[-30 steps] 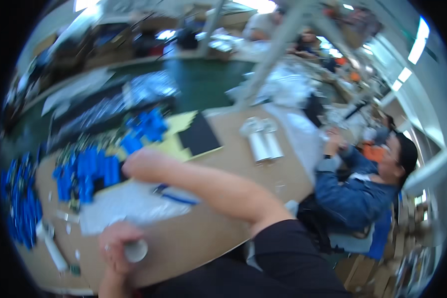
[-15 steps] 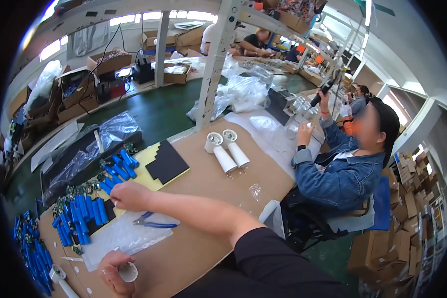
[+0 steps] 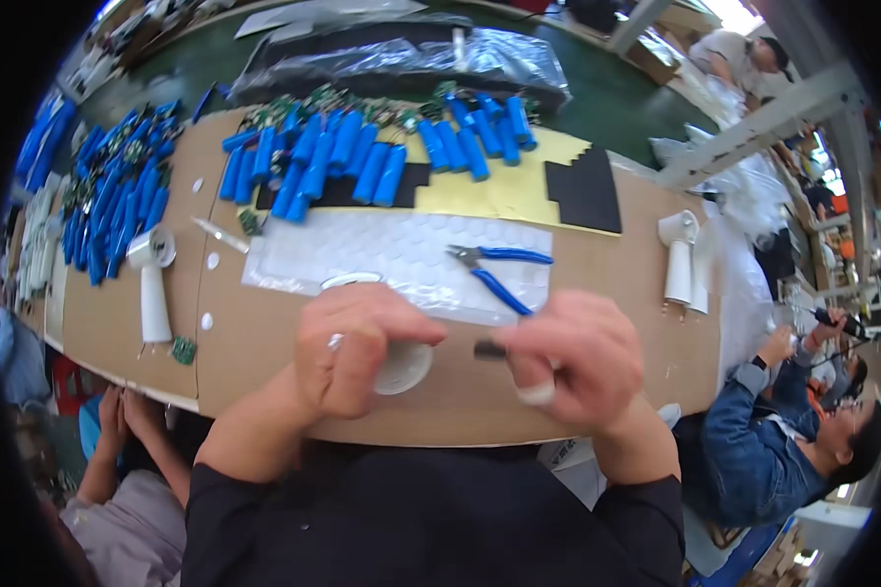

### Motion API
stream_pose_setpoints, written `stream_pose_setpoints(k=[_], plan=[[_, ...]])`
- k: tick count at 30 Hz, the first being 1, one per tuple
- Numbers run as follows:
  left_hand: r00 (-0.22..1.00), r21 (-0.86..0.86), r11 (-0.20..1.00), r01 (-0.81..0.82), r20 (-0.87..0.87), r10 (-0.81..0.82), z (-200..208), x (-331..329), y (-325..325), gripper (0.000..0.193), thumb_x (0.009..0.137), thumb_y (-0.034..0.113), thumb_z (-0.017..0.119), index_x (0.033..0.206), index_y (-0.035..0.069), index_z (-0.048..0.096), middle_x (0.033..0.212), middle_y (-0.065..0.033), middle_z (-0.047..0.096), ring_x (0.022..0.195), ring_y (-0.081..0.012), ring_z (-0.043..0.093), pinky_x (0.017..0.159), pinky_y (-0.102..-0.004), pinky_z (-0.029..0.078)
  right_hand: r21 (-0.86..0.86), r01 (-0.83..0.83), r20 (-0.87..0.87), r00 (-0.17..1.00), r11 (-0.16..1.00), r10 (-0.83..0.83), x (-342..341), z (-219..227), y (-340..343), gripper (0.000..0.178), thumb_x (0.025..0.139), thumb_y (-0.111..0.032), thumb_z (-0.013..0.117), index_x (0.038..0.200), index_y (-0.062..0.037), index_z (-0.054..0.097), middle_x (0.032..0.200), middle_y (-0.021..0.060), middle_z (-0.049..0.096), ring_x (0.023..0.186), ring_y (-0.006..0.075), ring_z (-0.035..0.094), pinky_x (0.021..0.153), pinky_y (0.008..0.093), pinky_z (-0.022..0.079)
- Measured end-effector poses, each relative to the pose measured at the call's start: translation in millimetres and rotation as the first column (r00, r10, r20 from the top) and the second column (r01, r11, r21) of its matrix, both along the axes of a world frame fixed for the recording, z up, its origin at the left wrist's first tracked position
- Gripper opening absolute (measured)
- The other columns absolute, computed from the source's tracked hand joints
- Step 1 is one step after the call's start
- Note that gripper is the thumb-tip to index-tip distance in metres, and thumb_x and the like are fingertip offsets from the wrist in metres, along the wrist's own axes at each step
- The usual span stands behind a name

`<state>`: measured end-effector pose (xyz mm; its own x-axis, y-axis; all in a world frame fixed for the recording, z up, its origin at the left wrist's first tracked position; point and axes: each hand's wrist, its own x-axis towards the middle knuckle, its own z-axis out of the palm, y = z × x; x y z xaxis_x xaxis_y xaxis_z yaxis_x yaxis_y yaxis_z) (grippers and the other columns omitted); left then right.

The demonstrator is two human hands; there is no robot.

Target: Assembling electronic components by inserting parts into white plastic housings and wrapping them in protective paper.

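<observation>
My left hand point(image 3: 347, 350) is closed around a round white plastic part point(image 3: 404, 369), whose pale open end shows beneath the fingers. Facing it, my right hand point(image 3: 585, 357) pinches a small black piece point(image 3: 489, 349), slightly blurred. A gap separates the black piece from the white part. Just beyond the hands, blue-handled cutting pliers point(image 3: 504, 254) rest with their jaws apart on a bubble-wrap sheet point(image 3: 313, 252). Farther off, blue cylindrical cells point(image 3: 343, 147) with green circuit boards lie in rows on a yellow sheet with black foam point(image 3: 489, 201).
More blue cells point(image 3: 117, 205) are heaped at the left, near a white handle-shaped housing point(image 3: 154, 293) and a small circuit board point(image 3: 183, 350). Similar white housings point(image 3: 680, 259) stand at the right. Co-workers sit on both sides; a metal post point(image 3: 764, 122) rises at the far right.
The view has swung left. My right hand has come back from the cells and foam to face my left hand, now with a small black piece. The left hand still holds the white part.
</observation>
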<state>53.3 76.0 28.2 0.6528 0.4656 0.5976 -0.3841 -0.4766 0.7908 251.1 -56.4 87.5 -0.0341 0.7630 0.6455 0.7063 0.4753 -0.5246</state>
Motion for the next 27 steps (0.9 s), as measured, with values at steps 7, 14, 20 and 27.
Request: stream_pose_setpoints(k=[7, 14, 20, 27], plan=[[0.999, 0.106, 0.994, 0.038, -0.004, -0.038, 4, 4, -5, 0.053, 0.107, 0.031, 0.031, 0.089, -0.001, 0.07, 0.076, -0.0134, 0.069, 0.065, -0.026, 0.065, 0.06, -0.036, 0.051, -0.071, -0.132, 0.216, 0.966, 0.989, 0.144, -22, -7, -4, 0.025, 0.074, -0.005, 0.078, 0.098, -0.0038, 0.072, 0.058, -0.0016, 0.052, 0.048, 0.014, 0.052, 0.046, 0.028, 0.038], [0.999, 0.116, 0.992, 0.047, 0.015, -0.05, -1, 7, -6, 0.035, 0.1, 0.022, 0.047, 0.09, 0.002, 0.073, 0.077, -0.0102, 0.071, 0.067, -0.0248, 0.069, 0.063, -0.0346, 0.053, -0.083, -0.095, 0.33, 0.937, 0.992, 0.118, -30, -15, -1, 0.028, 0.069, -0.016, 0.075, 0.096, -0.0077, 0.07, 0.062, -0.0026, 0.051, 0.05, 0.0132, 0.053, 0.046, 0.0288, 0.04], [0.997, 0.193, 0.978, 0.077, -0.027, -0.073, 5, 12, -8, 0.049, 0.107, 0.028, 0.035, 0.089, 0.0, 0.07, 0.076, -0.0131, 0.069, 0.065, -0.0256, 0.067, 0.06, -0.0356, 0.053, -0.199, -0.023, 0.364, 0.927, 0.98, 0.095, -33, -7, -5, 0.011, 0.072, -0.014, 0.068, 0.081, -0.0126, 0.061, 0.061, -0.001, 0.054, 0.052, 0.0149, 0.058, 0.046, 0.0307, 0.045], [0.999, 0.231, 0.972, 0.041, -0.022, -0.037, 4, 14, -10, 0.049, 0.106, 0.028, 0.036, 0.088, -0.001, 0.071, 0.076, -0.0134, 0.07, 0.065, -0.0252, 0.067, 0.06, -0.0347, 0.053, -0.309, 0.027, 0.343, 0.936, 0.951, 0.085, -40, -2, -7, 0.014, 0.077, -0.01, 0.063, 0.071, -0.0123, 0.051, 0.057, 0.0027, 0.056, 0.054, 0.0194, 0.063, 0.047, 0.0347, 0.048]])
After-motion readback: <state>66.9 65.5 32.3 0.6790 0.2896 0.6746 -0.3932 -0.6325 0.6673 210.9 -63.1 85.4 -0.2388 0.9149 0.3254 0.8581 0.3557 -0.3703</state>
